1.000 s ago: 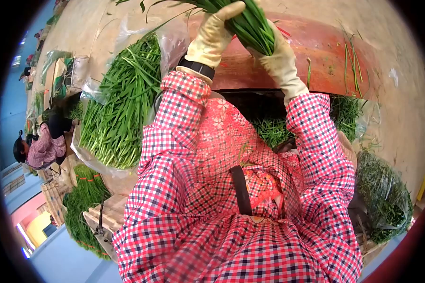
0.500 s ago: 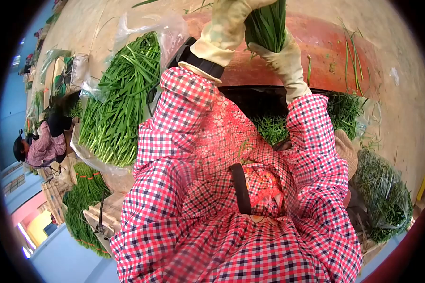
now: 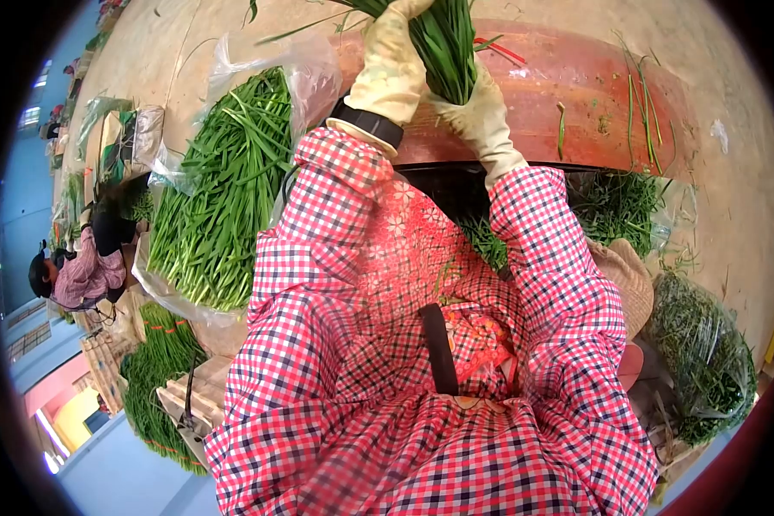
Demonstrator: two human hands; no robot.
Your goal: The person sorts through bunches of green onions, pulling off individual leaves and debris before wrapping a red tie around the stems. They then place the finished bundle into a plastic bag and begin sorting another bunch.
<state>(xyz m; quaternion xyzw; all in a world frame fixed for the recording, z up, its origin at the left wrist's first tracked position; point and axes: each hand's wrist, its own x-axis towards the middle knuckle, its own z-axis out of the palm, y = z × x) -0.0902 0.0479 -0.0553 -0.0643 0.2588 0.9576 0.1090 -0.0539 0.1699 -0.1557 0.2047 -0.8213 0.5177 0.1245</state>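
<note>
A bunch of long, flat green leaves, like garlic chives (image 3: 445,53), is held up at the top of the view, its upper end cut off by the frame. My right hand (image 3: 479,113), in a stained cream glove, is closed round its lower end. My left hand (image 3: 392,64), gloved alike, grips the bunch higher up on its left side; its fingertips are partly hidden. A few loose blades stick out leftward past that hand. Just right of the bunch shows a thin red strip (image 3: 500,52). Beneath the hands is a worn red work surface (image 3: 542,129).
Left of me, an open clear plastic bag (image 3: 314,82) holds a heap of similar leaves (image 3: 224,189). Banded bundles (image 3: 159,378) lie beside a wooden pallet (image 3: 202,387). A filled plastic bag (image 3: 701,353) stands at right. Another person (image 3: 86,267) sits at far left.
Both hands and the bunch have shifted left, the right hand also slightly downward. The red strip and the loose blades at the left now show.
</note>
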